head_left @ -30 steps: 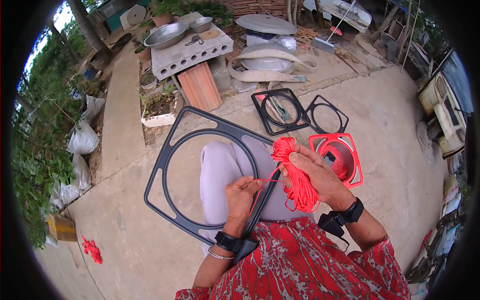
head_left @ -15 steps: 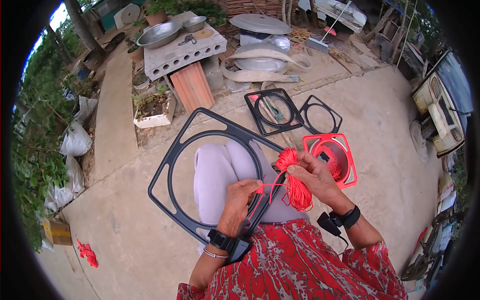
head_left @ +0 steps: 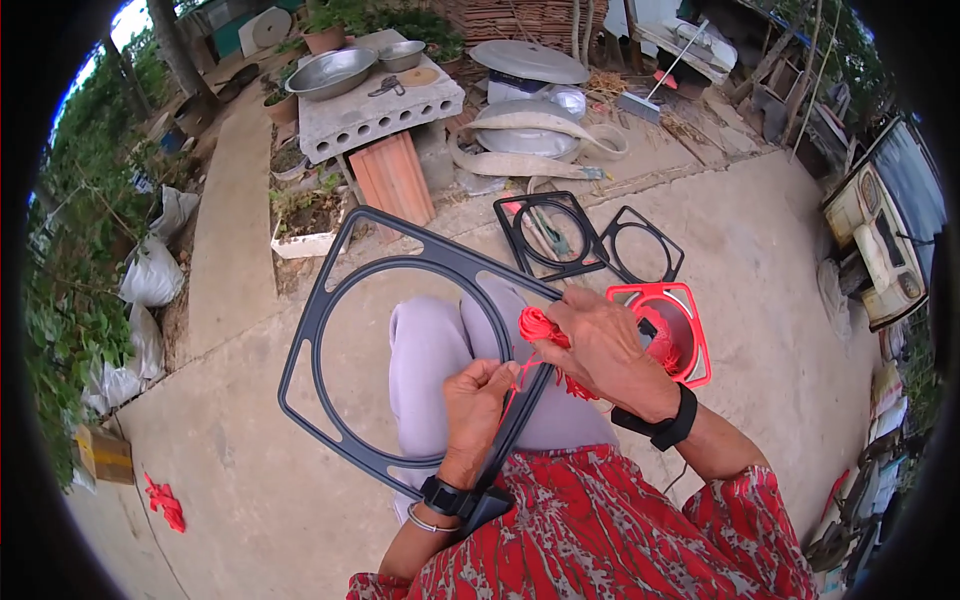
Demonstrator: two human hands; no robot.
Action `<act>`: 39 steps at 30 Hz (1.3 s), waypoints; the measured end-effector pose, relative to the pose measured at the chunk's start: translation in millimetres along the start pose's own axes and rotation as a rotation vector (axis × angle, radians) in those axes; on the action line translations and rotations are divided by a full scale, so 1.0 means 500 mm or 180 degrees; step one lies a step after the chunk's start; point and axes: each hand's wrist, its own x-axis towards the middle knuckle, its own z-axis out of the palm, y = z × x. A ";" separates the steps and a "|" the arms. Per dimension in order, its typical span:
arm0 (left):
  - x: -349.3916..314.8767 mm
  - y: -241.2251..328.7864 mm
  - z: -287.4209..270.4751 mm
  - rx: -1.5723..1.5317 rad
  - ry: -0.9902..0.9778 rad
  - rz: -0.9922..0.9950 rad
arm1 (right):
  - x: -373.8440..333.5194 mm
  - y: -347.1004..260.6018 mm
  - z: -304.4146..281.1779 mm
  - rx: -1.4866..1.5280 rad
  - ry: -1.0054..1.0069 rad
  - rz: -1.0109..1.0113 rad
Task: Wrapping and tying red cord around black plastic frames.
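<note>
My right hand (head_left: 610,355) is wrapped round a bundle of thin red cord (head_left: 540,327), its back turned up and part of the bundle hidden beneath it. Across my lap leans a large dark plastic frame (head_left: 440,254) with a round ring inside it. At the bar on the frame's right side, my left hand (head_left: 474,405) pinches the red cord between thumb and finger. A short stretch of cord runs between the two hands, and some red cord lies along that bar.
Right of my knees stands a red square-rimmed container (head_left: 699,345) with red cord inside. Two smaller black frames (head_left: 513,235) lie on the concrete ahead. Beyond them is a low slab table (head_left: 425,98) bearing metal bowls (head_left: 330,72). A cardboard box (head_left: 104,455) sits far left.
My right hand has turned over, back upward, and moved slightly left and down with the cord bundle, closer to my left hand. The frame has tilted slightly and shifted left.
</note>
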 end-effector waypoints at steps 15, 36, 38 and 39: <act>0.009 -0.010 0.007 0.2444 0.1260 0.1794 | 0.095 -0.033 0.078 -0.0405 -0.0242 -0.0905; -0.008 0.010 0.032 0.2954 0.1339 0.2309 | 0.072 0.026 0.123 0.4012 -0.0953 0.0538; -0.004 -0.001 0.034 0.3043 0.1290 0.2212 | 0.072 0.052 0.173 0.3833 -0.1108 0.0554; 0.005 -0.010 0.033 0.3118 0.1221 0.2118 | 0.075 0.069 0.201 0.3641 -0.1243 0.0584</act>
